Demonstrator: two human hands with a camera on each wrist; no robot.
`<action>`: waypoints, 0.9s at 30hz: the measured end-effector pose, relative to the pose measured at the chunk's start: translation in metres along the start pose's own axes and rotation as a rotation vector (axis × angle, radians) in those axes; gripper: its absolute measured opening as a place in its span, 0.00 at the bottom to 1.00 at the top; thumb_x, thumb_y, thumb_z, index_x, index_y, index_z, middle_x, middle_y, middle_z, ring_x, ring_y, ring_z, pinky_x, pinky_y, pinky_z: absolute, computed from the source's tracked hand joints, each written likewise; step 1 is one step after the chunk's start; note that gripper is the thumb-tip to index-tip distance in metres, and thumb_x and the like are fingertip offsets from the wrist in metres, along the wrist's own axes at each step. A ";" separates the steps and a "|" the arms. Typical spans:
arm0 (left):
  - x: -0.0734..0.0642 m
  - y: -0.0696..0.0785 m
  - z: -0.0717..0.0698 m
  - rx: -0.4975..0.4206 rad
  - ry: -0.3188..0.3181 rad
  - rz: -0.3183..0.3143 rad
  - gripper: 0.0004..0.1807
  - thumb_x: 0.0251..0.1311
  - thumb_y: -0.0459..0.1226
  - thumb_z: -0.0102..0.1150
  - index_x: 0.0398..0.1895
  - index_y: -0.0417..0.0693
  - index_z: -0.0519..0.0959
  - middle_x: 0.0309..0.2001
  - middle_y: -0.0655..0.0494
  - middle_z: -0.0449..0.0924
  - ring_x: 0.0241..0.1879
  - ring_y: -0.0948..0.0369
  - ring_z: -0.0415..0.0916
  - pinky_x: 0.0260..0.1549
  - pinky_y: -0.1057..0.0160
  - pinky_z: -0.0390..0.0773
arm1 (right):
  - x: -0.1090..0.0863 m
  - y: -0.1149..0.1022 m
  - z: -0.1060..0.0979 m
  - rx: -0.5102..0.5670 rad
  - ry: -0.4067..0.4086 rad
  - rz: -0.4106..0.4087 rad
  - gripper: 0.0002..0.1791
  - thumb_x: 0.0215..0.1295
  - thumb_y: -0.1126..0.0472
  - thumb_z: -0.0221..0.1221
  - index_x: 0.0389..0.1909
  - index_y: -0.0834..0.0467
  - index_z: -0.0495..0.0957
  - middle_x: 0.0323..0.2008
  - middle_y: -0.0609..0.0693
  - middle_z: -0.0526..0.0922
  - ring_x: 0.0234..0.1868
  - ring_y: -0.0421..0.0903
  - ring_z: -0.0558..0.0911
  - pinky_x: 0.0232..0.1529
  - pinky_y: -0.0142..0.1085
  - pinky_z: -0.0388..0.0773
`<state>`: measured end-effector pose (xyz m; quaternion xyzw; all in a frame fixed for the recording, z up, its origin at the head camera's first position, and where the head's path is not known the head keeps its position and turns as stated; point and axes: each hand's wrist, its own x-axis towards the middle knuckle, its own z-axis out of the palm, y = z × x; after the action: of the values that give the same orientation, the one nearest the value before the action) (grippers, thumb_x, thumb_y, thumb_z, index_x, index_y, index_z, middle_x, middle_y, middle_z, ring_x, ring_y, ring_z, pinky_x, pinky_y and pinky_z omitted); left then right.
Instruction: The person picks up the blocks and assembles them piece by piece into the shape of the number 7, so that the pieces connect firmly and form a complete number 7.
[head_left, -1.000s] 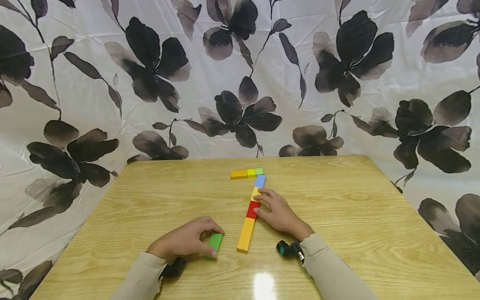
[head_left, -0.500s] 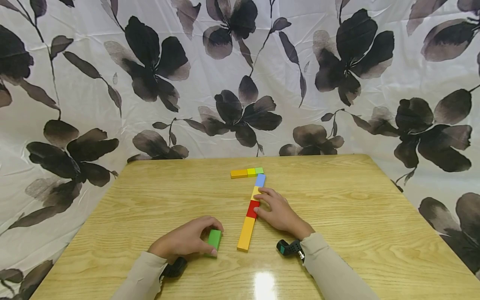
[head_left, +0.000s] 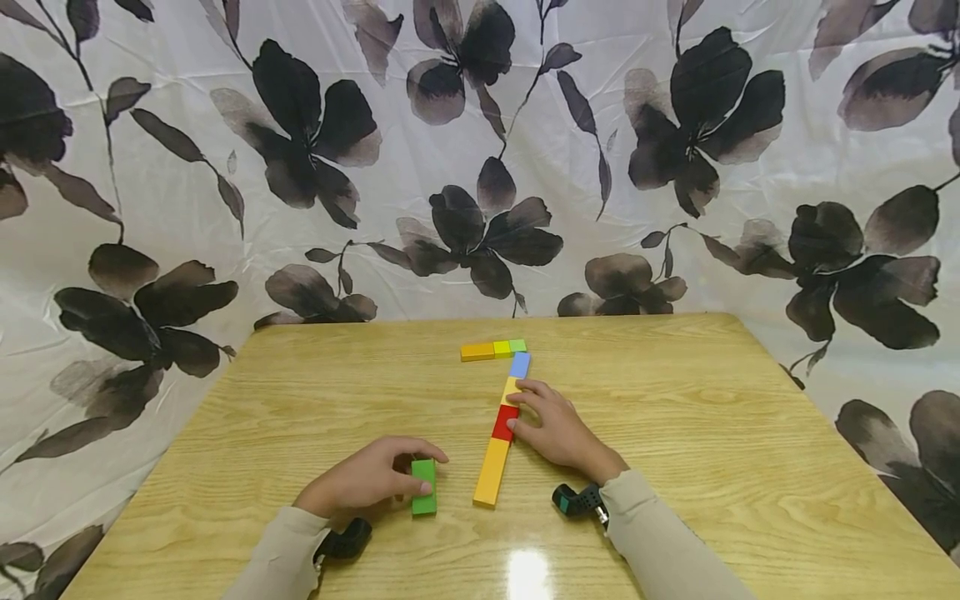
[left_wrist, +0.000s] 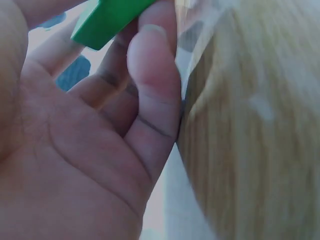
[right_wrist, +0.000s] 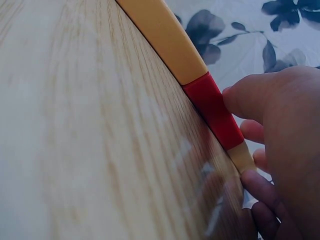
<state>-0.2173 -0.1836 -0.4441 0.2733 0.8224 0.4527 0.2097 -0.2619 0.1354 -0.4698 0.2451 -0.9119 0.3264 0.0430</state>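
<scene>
My left hand [head_left: 367, 477] holds a green block [head_left: 424, 503] just above or on the table, left of a slanted row; its thumb lies across the block and the index finger sticks out past it. In the left wrist view the green block [left_wrist: 112, 22] shows at the top between the fingers. My right hand [head_left: 558, 429] rests beside the row with loosely bent fingers. Its thumb touches the red block [head_left: 505, 423], and its fingertips touch the pale yellow block [head_left: 510, 391]. A long orange-yellow block [head_left: 491, 473] lies at the near end, a blue block [head_left: 520, 365] at the far end.
Behind the blue block, a short crosswise row joins an orange block [head_left: 477, 352], a yellow block [head_left: 502, 350] and a light green block [head_left: 517, 345]. The wooden table [head_left: 675, 392] ends at a floral cloth [head_left: 465, 150]. Both wrists wear black devices.
The green block has turned in my left hand to stand straighter toward the table's near edge and shifted slightly left. The thumb now lies over it. My right hand stays in place.
</scene>
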 end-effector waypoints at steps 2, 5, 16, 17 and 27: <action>0.000 -0.001 0.000 -0.001 0.010 0.018 0.22 0.66 0.42 0.66 0.62 0.53 0.79 0.59 0.53 0.77 0.44 0.57 0.73 0.41 0.61 0.75 | 0.000 0.000 0.000 0.001 -0.005 0.004 0.24 0.72 0.50 0.60 0.65 0.54 0.76 0.73 0.53 0.64 0.73 0.55 0.61 0.66 0.60 0.56; 0.001 -0.001 -0.001 -0.021 0.035 0.025 0.22 0.67 0.42 0.64 0.63 0.51 0.78 0.59 0.52 0.77 0.48 0.56 0.74 0.43 0.61 0.75 | 0.000 0.000 0.000 0.005 0.004 -0.003 0.24 0.72 0.50 0.60 0.65 0.54 0.76 0.72 0.53 0.65 0.73 0.56 0.62 0.66 0.60 0.57; 0.004 -0.005 -0.002 -0.037 0.147 -0.004 0.18 0.69 0.45 0.62 0.58 0.50 0.78 0.59 0.53 0.75 0.56 0.54 0.72 0.52 0.53 0.73 | -0.001 -0.002 -0.001 0.017 0.004 -0.009 0.24 0.72 0.50 0.60 0.65 0.56 0.76 0.72 0.54 0.65 0.73 0.57 0.62 0.66 0.61 0.56; 0.004 -0.005 -0.002 -0.043 0.154 -0.006 0.18 0.69 0.46 0.62 0.58 0.50 0.78 0.59 0.53 0.75 0.55 0.54 0.73 0.51 0.55 0.74 | -0.001 -0.001 -0.001 0.018 0.003 -0.009 0.24 0.72 0.50 0.60 0.65 0.56 0.76 0.72 0.54 0.65 0.73 0.57 0.62 0.66 0.61 0.56; 0.004 -0.009 0.000 -0.112 0.203 0.029 0.19 0.69 0.45 0.61 0.56 0.43 0.76 0.50 0.45 0.76 0.43 0.51 0.76 0.41 0.60 0.77 | -0.002 -0.003 -0.001 0.023 0.008 -0.010 0.24 0.72 0.51 0.60 0.64 0.56 0.76 0.72 0.54 0.65 0.73 0.57 0.62 0.65 0.62 0.57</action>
<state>-0.2233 -0.1850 -0.4523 0.2259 0.8087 0.5263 0.1339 -0.2591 0.1345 -0.4679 0.2487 -0.9067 0.3375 0.0454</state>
